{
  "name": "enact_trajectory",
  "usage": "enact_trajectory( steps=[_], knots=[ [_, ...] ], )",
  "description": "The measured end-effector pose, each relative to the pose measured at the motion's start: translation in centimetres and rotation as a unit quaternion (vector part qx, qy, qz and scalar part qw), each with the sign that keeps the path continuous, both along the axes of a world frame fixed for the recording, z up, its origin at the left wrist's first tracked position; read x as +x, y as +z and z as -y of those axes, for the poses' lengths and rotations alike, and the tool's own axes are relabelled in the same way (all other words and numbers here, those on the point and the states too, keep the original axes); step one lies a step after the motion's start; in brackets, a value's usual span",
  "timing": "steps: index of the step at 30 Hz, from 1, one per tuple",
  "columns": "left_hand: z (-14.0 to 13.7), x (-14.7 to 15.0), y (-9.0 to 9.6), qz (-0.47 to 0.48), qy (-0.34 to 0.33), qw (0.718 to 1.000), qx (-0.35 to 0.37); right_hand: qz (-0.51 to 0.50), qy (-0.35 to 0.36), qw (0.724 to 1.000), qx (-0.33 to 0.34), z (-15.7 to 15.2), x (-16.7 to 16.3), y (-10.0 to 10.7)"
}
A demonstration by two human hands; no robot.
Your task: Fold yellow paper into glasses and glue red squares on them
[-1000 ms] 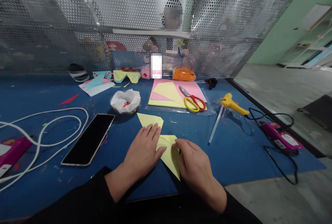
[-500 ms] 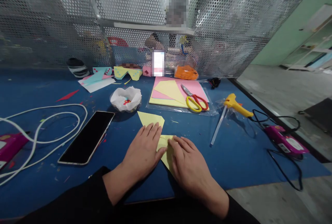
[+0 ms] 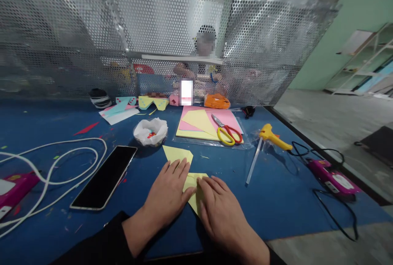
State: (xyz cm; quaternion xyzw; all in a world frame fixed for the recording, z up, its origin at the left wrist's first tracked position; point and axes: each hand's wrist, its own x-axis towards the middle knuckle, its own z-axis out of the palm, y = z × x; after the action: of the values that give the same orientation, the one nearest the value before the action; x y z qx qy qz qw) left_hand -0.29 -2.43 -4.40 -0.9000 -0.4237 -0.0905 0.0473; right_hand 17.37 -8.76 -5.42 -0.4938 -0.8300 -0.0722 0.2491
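A folded yellow sheet of paper [image 3: 190, 180] lies on the blue table under both hands. My left hand [image 3: 168, 191] rests flat across it, fingers stretched out, its thumb pointing at the other hand. An angular yellow part [image 3: 178, 154] juts out beyond those fingertips; whether it belongs to the same sheet is hidden. My right hand [image 3: 223, 205] presses on the paper's right side with fingers slightly bent and laid down. Neither hand is wrapped around anything. Part of the paper is covered by the palms.
Left are a black-screened phone [image 3: 104, 177], a white cable [image 3: 47, 181] and a paper-lined bowl [image 3: 150, 131]. Ahead, scissors [image 3: 226, 131] lie on coloured paper [image 3: 193, 122]. Right are a yellow glue gun [image 3: 273, 137] and a magenta box [image 3: 333, 179]. A person sits behind the perforated screen [image 3: 172, 15].
The view has tilted up, so the table things appear lower in the picture. Both hands stay on the yellow paper in nearly the same pose.
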Motion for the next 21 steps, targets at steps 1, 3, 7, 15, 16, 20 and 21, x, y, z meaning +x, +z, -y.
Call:
enact_trajectory(
  steps=[1, 3, 7, 15, 16, 20, 21],
  knots=[
    [-0.01, -0.05, -0.05, 0.003, -0.002, 1.0, -0.001, -0.004, -0.001, 1.0, 0.001, -0.07, 0.02, 0.0],
    [-0.05, -0.12, -0.12, 0.012, -0.003, 1.0, -0.004, -0.009, -0.004, 1.0, 0.003, -0.16, 0.08, -0.06],
    [-0.13, -0.14, -0.03, 0.01, -0.005, 1.0, -0.018, -0.012, -0.005, 1.0, 0.0, -0.12, 0.28, -0.33],
    [-0.18, 0.02, 0.32, 0.0, -0.008, 1.0, -0.017, -0.005, -0.009, 1.0, 0.004, -0.08, 0.27, -0.35],
    [-0.17, 0.02, 0.26, 0.002, -0.008, 1.0, -0.013, -0.002, -0.007, 1.0, 0.004, -0.11, 0.27, -0.28],
    [-0.14, -0.1, -0.15, 0.009, -0.021, 1.0, -0.002, 0.003, 0.002, 1.0, 0.01, -0.17, 0.3, -0.05],
    [-0.14, -0.14, -0.24, 0.011, -0.026, 1.0, -0.004, 0.002, 0.003, 1.0, 0.013, -0.18, 0.31, -0.03]
  ],
)
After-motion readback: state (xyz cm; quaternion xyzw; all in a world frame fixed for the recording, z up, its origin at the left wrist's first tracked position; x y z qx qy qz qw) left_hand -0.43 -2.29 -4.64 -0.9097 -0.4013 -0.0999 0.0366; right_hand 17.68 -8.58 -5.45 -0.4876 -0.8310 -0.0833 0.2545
